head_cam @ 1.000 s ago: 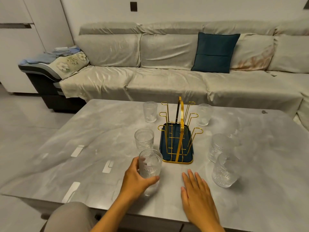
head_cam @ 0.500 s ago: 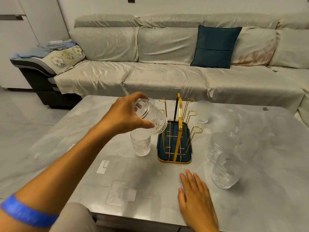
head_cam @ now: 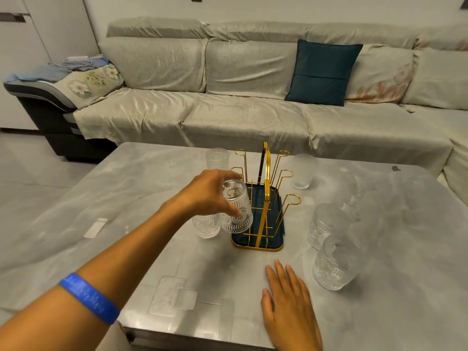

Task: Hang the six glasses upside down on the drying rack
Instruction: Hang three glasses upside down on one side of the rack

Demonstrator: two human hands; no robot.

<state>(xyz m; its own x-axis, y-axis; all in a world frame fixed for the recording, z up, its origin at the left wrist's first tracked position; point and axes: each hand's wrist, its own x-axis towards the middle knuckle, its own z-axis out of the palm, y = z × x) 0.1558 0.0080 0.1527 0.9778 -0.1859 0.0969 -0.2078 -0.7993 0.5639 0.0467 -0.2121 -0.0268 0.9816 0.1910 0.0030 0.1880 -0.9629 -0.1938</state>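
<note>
A gold wire drying rack with a dark blue tray stands mid-table. My left hand grips a ribbed clear glass upside down over the rack's near-left prong. A second glass stands just left of it, partly hidden by my hand. Another glass stands at the rack's far left, and a frosted glass at the far right. Two glasses stand to the right. My right hand lies flat on the table, fingers apart, holding nothing.
The grey marble-look table has its near edge at the bottom. A beige sofa with a dark teal cushion runs behind it. A small dark object lies at the table's far right.
My left hand lifted the nearest glass from the table, turned it upside down and lowered it over the rack's near-left prong. My right hand stayed flat on the table.
</note>
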